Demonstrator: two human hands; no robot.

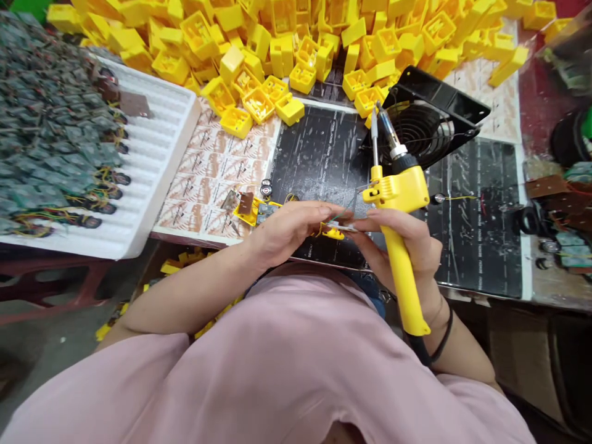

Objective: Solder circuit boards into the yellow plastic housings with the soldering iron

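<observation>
My left hand [289, 228] has its thumb and fingers closed at the near edge of a small, pale flat piece [343, 228] with a thin green wire. Fingertips hide most of this piece, so its kind is unclear. My right hand [419, 246] grips a yellow soldering gun [404, 191], tip pointing away from me, while its thumb and finger also touch the flat piece. A small yellow part [333, 234] shows just under the fingers. Left of my left hand lies an opened yellow case [247, 213] with a brown board, beside a small round black component [266, 187].
Many yellow cases [259, 105] are heaped across the back. A black fan [423, 123] stands beyond the soldering gun. On the left, a white foam tray [161, 142] carries piled wired circuit boards [55, 117]. More boards [573, 246] lie at the right edge.
</observation>
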